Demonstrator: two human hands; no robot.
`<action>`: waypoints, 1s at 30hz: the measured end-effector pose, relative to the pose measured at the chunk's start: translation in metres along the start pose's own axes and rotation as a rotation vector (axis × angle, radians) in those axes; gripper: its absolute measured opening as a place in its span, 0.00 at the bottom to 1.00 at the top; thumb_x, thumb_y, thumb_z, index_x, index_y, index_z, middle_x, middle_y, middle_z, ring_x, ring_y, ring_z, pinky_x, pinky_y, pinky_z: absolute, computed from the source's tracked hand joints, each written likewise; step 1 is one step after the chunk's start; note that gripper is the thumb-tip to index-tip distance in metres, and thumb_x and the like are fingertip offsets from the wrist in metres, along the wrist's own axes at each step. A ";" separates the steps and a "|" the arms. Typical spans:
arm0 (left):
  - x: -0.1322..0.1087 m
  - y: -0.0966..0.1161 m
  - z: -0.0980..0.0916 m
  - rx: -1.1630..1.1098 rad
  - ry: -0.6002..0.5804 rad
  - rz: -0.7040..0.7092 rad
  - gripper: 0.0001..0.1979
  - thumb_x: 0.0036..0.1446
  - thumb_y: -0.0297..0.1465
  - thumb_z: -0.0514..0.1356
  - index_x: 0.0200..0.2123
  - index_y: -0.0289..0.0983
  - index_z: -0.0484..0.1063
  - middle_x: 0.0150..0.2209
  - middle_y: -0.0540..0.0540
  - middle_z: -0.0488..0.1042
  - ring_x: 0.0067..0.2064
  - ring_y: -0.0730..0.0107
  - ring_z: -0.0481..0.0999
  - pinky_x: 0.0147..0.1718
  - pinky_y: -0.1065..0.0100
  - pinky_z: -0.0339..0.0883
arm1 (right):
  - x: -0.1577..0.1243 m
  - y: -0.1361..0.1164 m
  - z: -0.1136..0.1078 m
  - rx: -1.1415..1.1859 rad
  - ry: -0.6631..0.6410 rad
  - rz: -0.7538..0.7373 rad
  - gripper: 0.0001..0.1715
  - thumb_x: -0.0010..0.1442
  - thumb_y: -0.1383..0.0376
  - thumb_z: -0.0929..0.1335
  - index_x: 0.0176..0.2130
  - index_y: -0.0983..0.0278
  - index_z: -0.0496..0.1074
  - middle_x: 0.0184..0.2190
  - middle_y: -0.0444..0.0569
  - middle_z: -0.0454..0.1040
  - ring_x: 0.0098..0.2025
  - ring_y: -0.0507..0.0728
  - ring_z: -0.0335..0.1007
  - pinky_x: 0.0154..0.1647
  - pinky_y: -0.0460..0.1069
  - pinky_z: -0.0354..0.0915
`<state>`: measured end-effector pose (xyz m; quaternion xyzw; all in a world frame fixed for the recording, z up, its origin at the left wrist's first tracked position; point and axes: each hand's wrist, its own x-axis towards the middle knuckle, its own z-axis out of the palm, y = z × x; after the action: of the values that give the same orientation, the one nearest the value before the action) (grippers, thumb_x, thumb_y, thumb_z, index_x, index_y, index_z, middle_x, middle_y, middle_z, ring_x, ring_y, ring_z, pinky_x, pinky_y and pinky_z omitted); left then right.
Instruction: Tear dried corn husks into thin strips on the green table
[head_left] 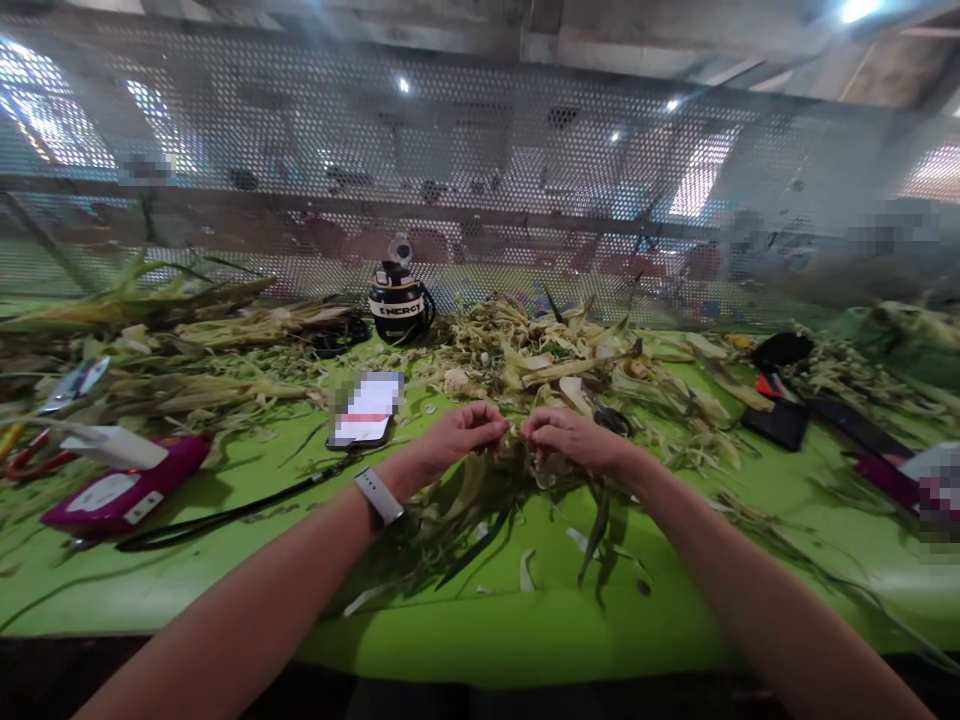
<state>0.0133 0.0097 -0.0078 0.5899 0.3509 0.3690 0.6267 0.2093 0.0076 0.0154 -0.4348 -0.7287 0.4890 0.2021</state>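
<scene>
My left hand (469,432), with a pale watch strap (379,496) round its wrist, is closed in a pinch near the middle of the green table. Facing it a short way off, my right hand (564,438) is closed with thumb and fingertips together. Between the fingertips is a small pale-yellow piece of corn husk (514,442), its edges partly hidden by the fingers. Loose green husk strips (471,492) lie below both hands. Just behind the right hand are the dark handles of what looks like a pair of scissors (616,420).
A phone (366,410) lies left of my hands, beside a black strap (247,508). Further left sits a purple box (135,490). A black bottle (398,305) stands at the back among heaped husks (517,340). To the right is a black wallet-like object (776,424). Perforated metal panels (480,150) rise behind.
</scene>
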 end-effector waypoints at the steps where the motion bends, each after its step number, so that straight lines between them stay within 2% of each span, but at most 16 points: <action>1: 0.000 0.001 -0.001 -0.008 0.022 0.049 0.15 0.44 0.40 0.66 0.26 0.35 0.68 0.23 0.55 0.68 0.24 0.79 0.65 0.26 0.74 0.60 | 0.001 0.001 0.000 0.043 0.033 -0.017 0.04 0.53 0.67 0.60 0.30 0.64 0.63 0.24 0.41 0.65 0.25 0.49 0.61 0.26 0.44 0.58; 4: 0.000 0.005 0.000 -0.036 0.078 0.119 0.17 0.43 0.41 0.67 0.28 0.35 0.68 0.25 0.54 0.68 0.23 0.81 0.64 0.23 0.75 0.60 | 0.004 0.000 0.001 -0.007 0.172 -0.096 0.04 0.52 0.68 0.61 0.29 0.65 0.65 0.25 0.41 0.65 0.25 0.48 0.60 0.25 0.43 0.57; 7: -0.001 0.006 0.004 -0.039 0.077 0.078 0.18 0.42 0.43 0.67 0.28 0.35 0.68 0.25 0.55 0.67 0.20 0.83 0.61 0.18 0.76 0.58 | 0.004 -0.002 0.003 -0.078 0.259 -0.092 0.04 0.53 0.69 0.61 0.28 0.64 0.64 0.22 0.39 0.63 0.21 0.46 0.55 0.21 0.42 0.53; 12: -0.003 0.002 0.008 0.068 0.056 0.075 0.17 0.44 0.44 0.65 0.28 0.35 0.69 0.22 0.56 0.66 0.19 0.84 0.59 0.16 0.78 0.54 | 0.003 -0.005 0.008 0.066 0.218 0.017 0.05 0.56 0.68 0.59 0.28 0.62 0.60 0.13 0.34 0.59 0.12 0.46 0.50 0.14 0.42 0.46; 17: -0.002 -0.002 0.009 0.196 -0.041 0.120 0.16 0.46 0.42 0.65 0.27 0.34 0.70 0.20 0.55 0.66 0.20 0.83 0.59 0.17 0.77 0.52 | 0.002 -0.005 0.015 0.197 0.175 0.054 0.07 0.58 0.65 0.59 0.28 0.61 0.60 0.07 0.33 0.55 0.09 0.46 0.46 0.12 0.42 0.43; 19: -0.001 -0.003 0.010 0.197 -0.029 0.173 0.15 0.45 0.40 0.66 0.29 0.34 0.69 0.20 0.55 0.67 0.20 0.82 0.60 0.18 0.77 0.53 | 0.002 -0.005 0.018 0.260 0.173 0.076 0.07 0.57 0.64 0.60 0.27 0.61 0.60 0.08 0.33 0.55 0.08 0.46 0.47 0.11 0.42 0.42; 21: -0.001 -0.003 0.010 0.182 0.017 0.207 0.16 0.44 0.38 0.67 0.32 0.35 0.67 0.20 0.55 0.67 0.20 0.82 0.61 0.19 0.78 0.53 | 0.002 -0.005 0.020 0.348 0.183 0.091 0.07 0.55 0.63 0.62 0.27 0.62 0.60 0.12 0.34 0.60 0.09 0.45 0.49 0.10 0.41 0.43; 24: 0.000 -0.003 0.010 0.137 0.071 0.199 0.20 0.44 0.38 0.67 0.35 0.36 0.64 0.20 0.56 0.67 0.20 0.81 0.63 0.19 0.77 0.56 | 0.002 -0.006 0.021 0.467 0.178 0.119 0.07 0.52 0.62 0.64 0.27 0.63 0.61 0.18 0.36 0.66 0.10 0.44 0.53 0.09 0.41 0.44; 30: 0.000 -0.003 0.009 0.134 0.098 0.163 0.17 0.49 0.41 0.62 0.36 0.35 0.66 0.24 0.52 0.71 0.22 0.79 0.66 0.20 0.76 0.59 | 0.004 -0.005 0.017 0.645 0.175 0.120 0.03 0.50 0.66 0.65 0.26 0.65 0.64 0.20 0.38 0.68 0.12 0.44 0.57 0.09 0.40 0.49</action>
<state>0.0211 0.0052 -0.0101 0.6385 0.3557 0.4228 0.5357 0.1923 0.0013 0.0122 -0.4311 -0.4896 0.6660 0.3619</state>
